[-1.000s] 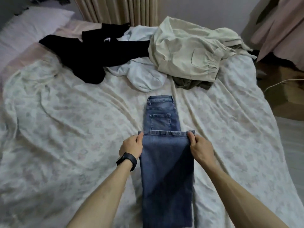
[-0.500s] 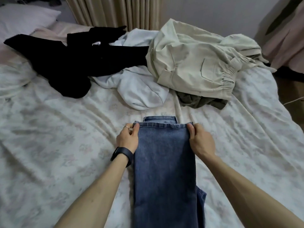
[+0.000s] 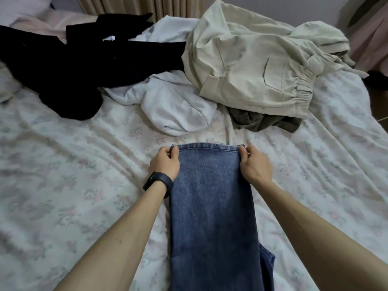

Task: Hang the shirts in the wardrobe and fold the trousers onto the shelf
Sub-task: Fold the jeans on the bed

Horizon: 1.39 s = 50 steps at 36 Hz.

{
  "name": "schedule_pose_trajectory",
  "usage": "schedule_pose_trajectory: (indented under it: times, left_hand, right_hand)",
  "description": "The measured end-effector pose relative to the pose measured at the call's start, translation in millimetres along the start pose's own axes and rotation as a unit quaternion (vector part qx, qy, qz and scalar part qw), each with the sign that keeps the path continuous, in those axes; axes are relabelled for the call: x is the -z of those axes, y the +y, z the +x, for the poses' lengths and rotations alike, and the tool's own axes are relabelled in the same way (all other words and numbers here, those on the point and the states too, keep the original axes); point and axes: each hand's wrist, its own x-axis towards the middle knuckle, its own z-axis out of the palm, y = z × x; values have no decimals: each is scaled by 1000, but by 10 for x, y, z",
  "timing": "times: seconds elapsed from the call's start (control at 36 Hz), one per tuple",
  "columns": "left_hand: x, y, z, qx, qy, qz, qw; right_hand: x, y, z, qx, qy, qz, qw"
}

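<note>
Blue jeans (image 3: 212, 206) lie folded lengthwise on the bed, doubled over so the hem end covers the waistband. My left hand (image 3: 164, 163) pinches the far left corner of the top layer. My right hand (image 3: 255, 164) pinches the far right corner. Beyond them lie a black garment (image 3: 84, 66), a white garment (image 3: 178, 110), cream trousers (image 3: 256, 66) with an elastic waist, and a dark olive garment (image 3: 264, 122) partly hidden under the cream ones.
The bed has a pale floral sheet (image 3: 63, 164). A pillow (image 3: 23, 7) lies at the far left corner, beige curtains (image 3: 136, 5) hang behind, and pink fabric (image 3: 373, 28) hangs at the far right. Dark floor (image 3: 378, 95) shows beside the bed's right edge.
Both hands carried the jeans' hem end away from me over the waistband. The back pocket and waistband, visible a second ago, are now covered by the top layer.
</note>
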Motion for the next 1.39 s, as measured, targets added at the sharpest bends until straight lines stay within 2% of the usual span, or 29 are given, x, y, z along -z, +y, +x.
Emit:
schedule_pose_trajectory:
  times: [0.06, 0.08, 0.14, 0.19, 0.25, 0.31, 0.36, 0.42, 0.5, 0.61, 0.67, 0.72, 0.78, 0.86, 0.92, 1.0, 1.08, 1.22, 1.31, 1.36, 1.39]
  left_hand:
    - [-22, -50, -128, -48, 58, 13, 997]
    - [-28, -96, -242, -98, 102, 50, 989]
    - [-67, -219, -541, -226, 160, 138, 951]
    - [-136, -354, -880, -309, 126, 186, 924]
    - [-250, -519, -1142, -324, 58, 236, 914]
    - [-356, -632, -1200, -330, 24, 296, 896]
    - [-394, -710, -1055, -324, -2, 329, 887]
    - [-381, -768, -827, -324, -22, 362, 874]
    - [-382, -850, -660, -322, -38, 402, 856]
    - [-372, -792, -886, -270, -18, 408, 872]
    - [-351, -806, -1162, -253, -16, 394, 884]
    - [-325, -833, -1593, -274, -36, 360, 891]
    - [-308, -972, -2137, -306, -70, 346, 884]
    - [-217, -1395, -2629, -305, -112, 365, 873]
    - [-71, -1699, -2688, -295, -137, 397, 858]
    - [96, -1888, -2642, -306, -167, 438, 829]
    - [135, -1799, -2757, -272, -150, 438, 843]
    - [286, -1640, -3354, -123, -120, 306, 936]
    - [317, -1650, -3714, 57, -118, 171, 977]
    - [336, -1640, -3828, 162, -119, 103, 974]
    - [342, -1638, -3848, 189, -124, 79, 971]
  right_hand:
    - [1, -40, -68, -6, 25, 94, 995]
    - [6, -58, -126, -5, 46, 124, 991]
    - [22, -95, -322, 21, 85, 114, 990]
    - [11, -87, -619, 111, 131, 19, 985]
    - [-87, -38, -992, 233, 139, -82, 959]
    - [-270, 68, -1292, 313, 78, -142, 936]
    - [-446, 242, -1398, 339, 25, -211, 917]
    - [-514, 422, -1286, 301, 15, -266, 916]
    - [-496, 581, -1116, 204, 2, -298, 933]
    - [-379, 548, -1256, 73, 0, -276, 958]
    - [-289, 545, -1494, 91, 14, -272, 958]
    - [-220, 581, -1882, 153, 10, -267, 951]
    - [-205, 652, -2370, 205, -10, -248, 947]
    - [-274, 995, -2897, 250, -63, -267, 929]
    - [-252, 1310, -3065, 216, -93, -301, 924]
    - [-128, 1555, -3154, 103, -111, -334, 930]
    - [-35, 1526, -3310, 53, -119, -327, 936]
    - [219, 1325, -3744, 24, -65, -190, 979]
    - [280, 1261, -3982, -117, -116, -66, 984]
    - [289, 1239, -4054, -226, -150, 2, 963]
    - [257, 1269, -4067, -260, -158, 32, 952]
